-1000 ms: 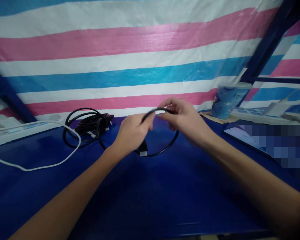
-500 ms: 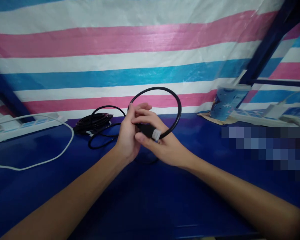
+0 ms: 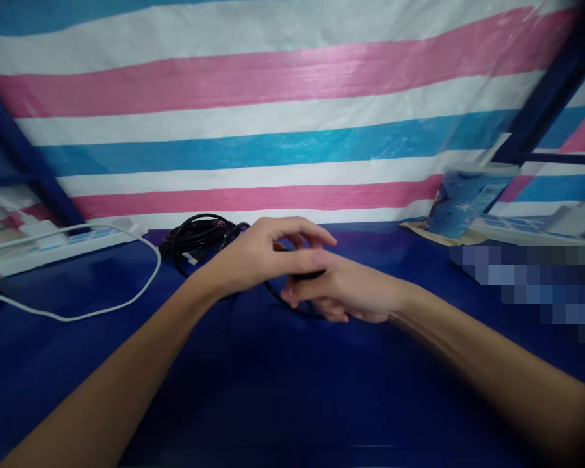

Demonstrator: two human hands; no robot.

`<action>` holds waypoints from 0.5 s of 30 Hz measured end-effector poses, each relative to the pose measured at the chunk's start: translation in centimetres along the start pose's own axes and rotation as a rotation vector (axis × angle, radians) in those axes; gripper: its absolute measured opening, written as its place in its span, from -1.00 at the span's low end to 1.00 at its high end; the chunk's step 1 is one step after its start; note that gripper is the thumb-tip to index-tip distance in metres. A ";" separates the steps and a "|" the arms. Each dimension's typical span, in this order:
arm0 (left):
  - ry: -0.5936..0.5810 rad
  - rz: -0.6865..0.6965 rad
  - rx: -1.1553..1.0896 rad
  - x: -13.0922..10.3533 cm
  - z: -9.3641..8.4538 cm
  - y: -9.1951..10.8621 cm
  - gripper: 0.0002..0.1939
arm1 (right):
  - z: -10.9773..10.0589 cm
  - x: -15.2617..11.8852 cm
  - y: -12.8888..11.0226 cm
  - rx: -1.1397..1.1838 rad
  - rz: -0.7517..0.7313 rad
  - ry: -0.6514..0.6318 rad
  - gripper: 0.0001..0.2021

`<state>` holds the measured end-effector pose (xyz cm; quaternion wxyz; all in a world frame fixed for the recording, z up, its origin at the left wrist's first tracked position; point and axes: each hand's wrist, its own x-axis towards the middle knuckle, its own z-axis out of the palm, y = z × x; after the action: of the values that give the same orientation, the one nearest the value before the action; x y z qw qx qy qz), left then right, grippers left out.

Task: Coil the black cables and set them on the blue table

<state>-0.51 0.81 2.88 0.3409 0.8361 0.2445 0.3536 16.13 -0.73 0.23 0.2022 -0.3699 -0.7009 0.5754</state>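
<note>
My left hand [image 3: 266, 253] and my right hand [image 3: 348, 286] meet just above the blue table, working on a black cable [image 3: 273, 290]. The right hand's fingers are closed round its dark end, mostly hidden in the grip. From the left, my left hand reaches across with bent fingers and its thumb against the right hand; it also grips the cable, though its fingertips are partly covered. A loop of the cable hangs beneath both hands. Behind my left wrist lies a coil of black cable [image 3: 199, 235] with a pale-tipped plug [image 3: 190, 258].
A white power strip [image 3: 68, 246] with a plugged-in adapter and a looping white cable [image 3: 85, 317] lies at left. At right stand a blue paper cup [image 3: 465, 198] on brown paper and another power strip [image 3: 507, 231]. A striped sheet [image 3: 283, 149] hangs behind the blue table [image 3: 273, 390].
The plug and raised cable loop, visible before in my right hand, have gone down behind the fingers. My right hand has turned over and shifted right; my left hand has turned palm down over the cable.
</note>
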 end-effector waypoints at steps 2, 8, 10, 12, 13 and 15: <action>0.022 0.084 0.208 0.0 0.5 0.4 -0.79 | -0.6 0.2 0.2 0.032 0.017 0.114 -0.83; 0.066 0.016 0.094 0.1 0.8 -0.5 -0.87 | -1.2 0.0 -0.5 0.163 -0.073 0.096 -0.83; 0.214 -0.001 -0.081 0.2 0.8 -0.9 -0.86 | -0.9 -0.1 -1.0 0.212 -0.148 0.125 -0.87; 0.368 -0.022 -0.285 0.5 1.0 -1.1 -0.84 | -0.7 -0.3 -1.4 0.227 -0.217 0.143 -0.90; 0.430 -0.036 -0.375 0.6 1.1 -1.0 -0.84 | -0.7 -0.4 -1.5 0.222 -0.245 0.140 -0.90; 0.522 -0.066 -0.506 0.8 1.3 -0.9 -0.83 | -0.9 -0.6 -1.7 0.183 -0.300 0.141 -0.83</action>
<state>0.84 1.34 1.89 0.4743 0.5987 0.2551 0.5930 16.67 -0.72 2.12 0.3671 -0.2808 -0.6768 0.5730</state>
